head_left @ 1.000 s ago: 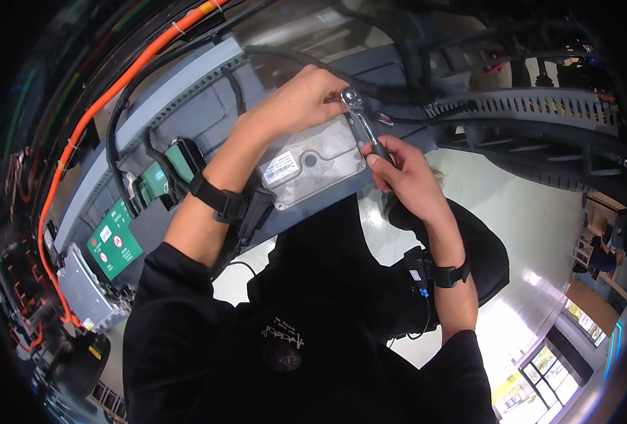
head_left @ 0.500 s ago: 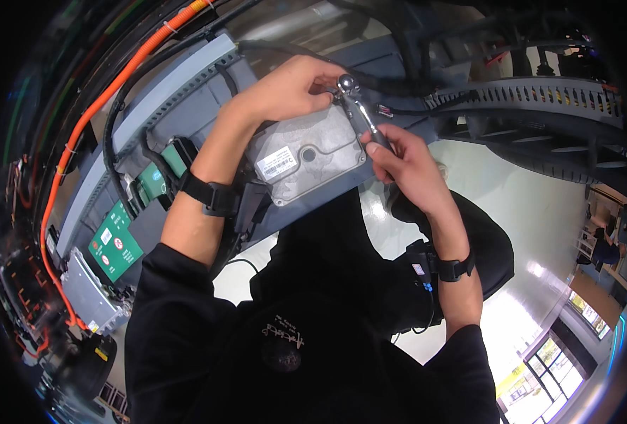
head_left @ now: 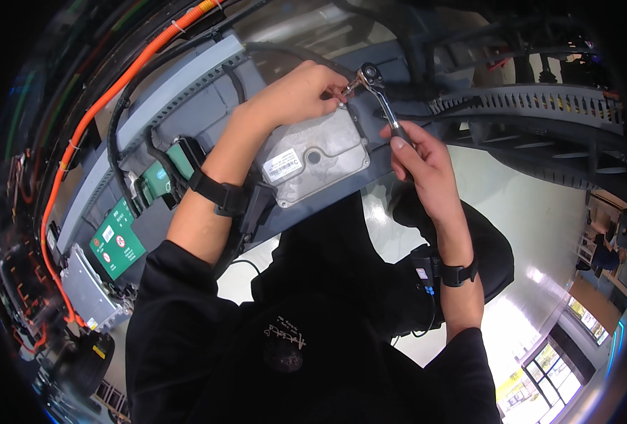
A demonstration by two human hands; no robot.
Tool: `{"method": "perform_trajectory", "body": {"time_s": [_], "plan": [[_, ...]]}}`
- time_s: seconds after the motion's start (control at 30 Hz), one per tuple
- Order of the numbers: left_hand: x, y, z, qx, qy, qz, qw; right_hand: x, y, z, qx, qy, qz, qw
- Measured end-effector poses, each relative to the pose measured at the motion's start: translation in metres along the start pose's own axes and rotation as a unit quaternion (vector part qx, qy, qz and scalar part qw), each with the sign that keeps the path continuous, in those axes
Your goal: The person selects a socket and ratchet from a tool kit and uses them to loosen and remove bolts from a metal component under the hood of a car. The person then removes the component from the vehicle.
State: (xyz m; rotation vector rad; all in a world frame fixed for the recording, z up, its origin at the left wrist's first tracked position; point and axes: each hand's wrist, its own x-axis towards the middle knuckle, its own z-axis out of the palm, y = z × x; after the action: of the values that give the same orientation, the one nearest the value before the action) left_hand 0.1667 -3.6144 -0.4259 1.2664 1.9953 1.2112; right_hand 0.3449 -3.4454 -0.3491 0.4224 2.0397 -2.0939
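My right hand [head_left: 426,161] is wrapped round the dark handle of a shiny ratchet wrench [head_left: 385,102]. The wrench's round head is raised, and its socket [head_left: 353,87] points down to the left. At the tip of that socket, the fingers of my left hand [head_left: 308,92] are pinched together; whether a small bolt is also between them, I cannot tell. Below my left hand lies a flat grey metal control unit [head_left: 320,157] with a white label and a round plug in its middle. Its upper left part is hidden by my left hand and wrist.
The unit sits on a grey-blue metal frame [head_left: 296,225]. An orange cable [head_left: 100,106] and black hoses run along the left. Green labelled panels [head_left: 119,240] stand below them. A slotted rail [head_left: 525,94] with wiring extends at upper right, above a pale floor [head_left: 532,184].
The ratchet's head has lifted away from the unit's upper edge and tipped over, so its socket shows. My left fingers have moved right to the socket's tip.
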Motion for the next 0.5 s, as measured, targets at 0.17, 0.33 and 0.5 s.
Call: {"method": "perform_trajectory", "body": {"time_s": [0.17, 0.33, 0.5], "plan": [[0.002, 0.013, 0.004, 0.025, 0.025, -0.008, 0.999, -0.004, 0.002, -0.003, -0.014, 0.013, -0.001, 1.000], [0.003, 0.007, 0.013, -0.004, 0.059, -0.047, 0.997, -0.007, 0.000, -0.008, -0.031, 0.023, -0.001, 0.999], [0.006, 0.005, 0.019, -0.036, 0.079, -0.089, 0.992, -0.010, 0.001, -0.011, -0.030, 0.030, 0.008, 0.999]]}}
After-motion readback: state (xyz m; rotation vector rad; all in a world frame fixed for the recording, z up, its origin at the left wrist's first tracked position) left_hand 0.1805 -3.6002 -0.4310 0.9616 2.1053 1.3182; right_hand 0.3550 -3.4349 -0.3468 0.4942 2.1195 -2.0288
